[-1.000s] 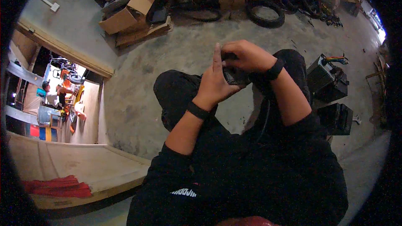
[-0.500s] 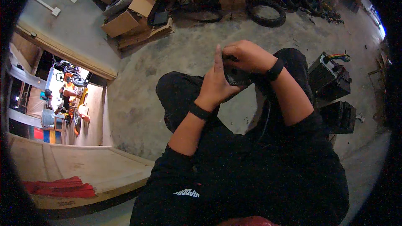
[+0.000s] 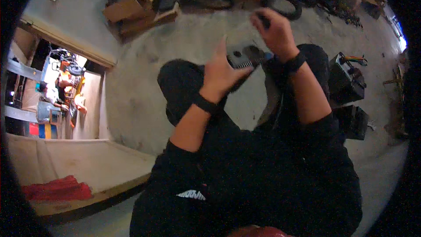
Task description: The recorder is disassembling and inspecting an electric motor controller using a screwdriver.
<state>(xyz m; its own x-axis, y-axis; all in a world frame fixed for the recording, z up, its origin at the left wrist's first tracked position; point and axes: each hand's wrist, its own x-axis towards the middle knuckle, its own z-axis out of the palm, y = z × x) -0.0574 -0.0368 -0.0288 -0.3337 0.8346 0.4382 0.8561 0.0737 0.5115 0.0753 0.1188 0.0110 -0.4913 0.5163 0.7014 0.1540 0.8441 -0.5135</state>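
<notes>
I sit with bent legs and hold a dark, flat, boxy part (image 3: 245, 57) between them, with round openings and a row of light teeth or fins along one edge. My left hand (image 3: 219, 70) is closed on its near left side, index finger raised along the edge. Lifted above and to the right of the part, my right hand (image 3: 276, 30) is closed on a small dark piece (image 3: 264, 19), too blurred to name. Two dark boxy units (image 3: 351, 118) stand right of my knee, the farther one with coloured wires (image 3: 353, 59) on top.
Cardboard boxes (image 3: 123, 8) and tyres (image 3: 285, 6) lie along the back wall. Left, a doorway shows a bright area with co-workers (image 3: 50, 92) among bikes and parts. A wooden board (image 3: 105, 158) at lower left bears a red cloth (image 3: 57, 188).
My right hand has lifted off the boxy part, upward and away, with a small dark piece in it, uncovering the part's top. My left hand still holds it. The whole view has shifted slightly.
</notes>
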